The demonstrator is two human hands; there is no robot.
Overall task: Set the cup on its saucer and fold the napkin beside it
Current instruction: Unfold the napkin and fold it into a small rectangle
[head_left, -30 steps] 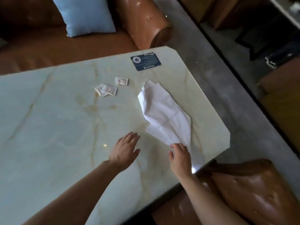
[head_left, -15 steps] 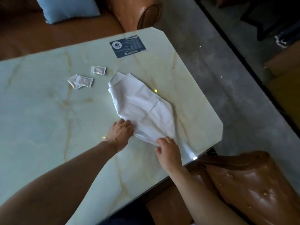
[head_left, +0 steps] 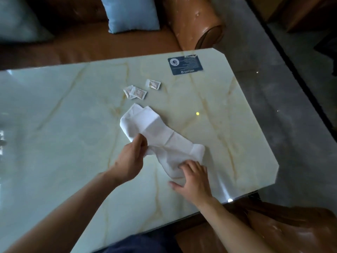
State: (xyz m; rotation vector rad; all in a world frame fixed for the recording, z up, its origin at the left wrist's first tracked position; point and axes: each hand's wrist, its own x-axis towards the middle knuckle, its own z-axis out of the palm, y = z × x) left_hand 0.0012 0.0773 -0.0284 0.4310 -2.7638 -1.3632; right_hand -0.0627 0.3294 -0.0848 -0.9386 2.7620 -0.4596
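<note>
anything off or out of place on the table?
Yes: no cup or saucer is in view. The white napkin lies rumpled and askew, not folded, with the left hand pinching one edge and the right hand pressing its near end. Three small packets lie scattered beyond it.

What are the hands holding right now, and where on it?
The left hand pinches the white cloth napkin at its left edge; the right hand presses its near end flat.

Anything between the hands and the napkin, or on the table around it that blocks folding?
Nothing visible does. Both the left hand and right hand already touch the napkin. The packets lie apart, beyond its far end.
</note>
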